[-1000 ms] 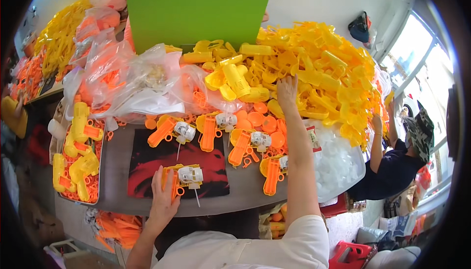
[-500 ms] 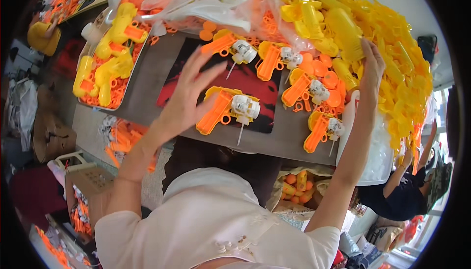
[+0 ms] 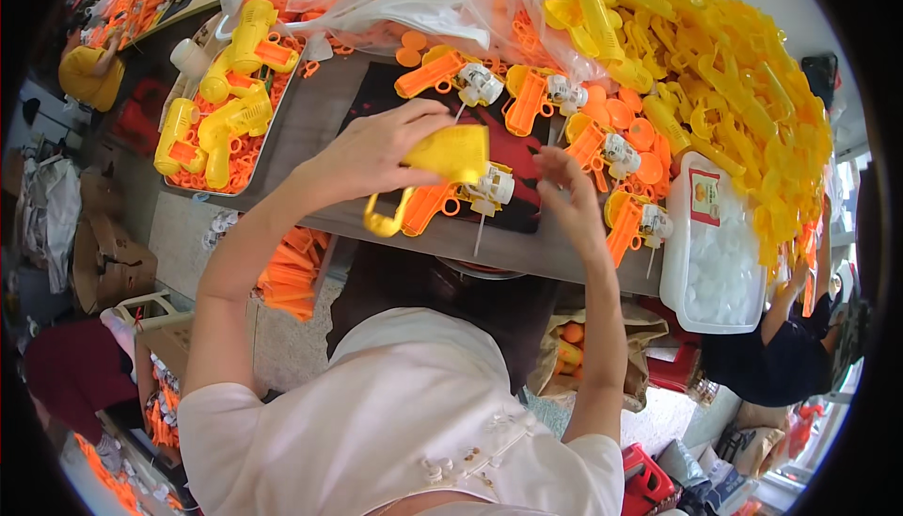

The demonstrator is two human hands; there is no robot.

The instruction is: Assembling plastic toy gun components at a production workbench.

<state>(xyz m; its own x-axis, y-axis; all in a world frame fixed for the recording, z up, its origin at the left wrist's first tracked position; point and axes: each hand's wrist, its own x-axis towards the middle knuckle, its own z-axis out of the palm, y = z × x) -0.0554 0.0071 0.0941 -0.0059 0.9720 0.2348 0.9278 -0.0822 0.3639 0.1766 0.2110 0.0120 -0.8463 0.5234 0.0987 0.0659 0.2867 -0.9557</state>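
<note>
My left hand (image 3: 372, 152) grips a yellow plastic toy-gun shell (image 3: 453, 153), its handle loop hanging below my fingers. The shell is held over a half-built toy gun (image 3: 429, 209) with an orange inner piece, a white gearbox (image 3: 491, 189) and a thin rod poking toward me. Whether the shell touches that piece, I cannot tell. Just right of it, my right hand (image 3: 572, 198) hovers with fingers apart and nothing in them. More half-built toy guns lie behind and to the right, including one at the back (image 3: 433, 75) and one near the front edge (image 3: 625, 226).
Yellow shells are heaped (image 3: 715, 93) at the back right. A white tub (image 3: 673, 276) of clear plastic parts stands at the right edge. On the left, a tray (image 3: 273, 144) holds yellow toy guns over orange pieces. Plastic bags (image 3: 395, 10) lie at the back; orange discs (image 3: 619, 113) sit nearby.
My right hand has come from the yellow heap to the middle of the table. The yellow shell is now in my left hand, above the half-built toy gun. The view has shifted slightly.
</note>
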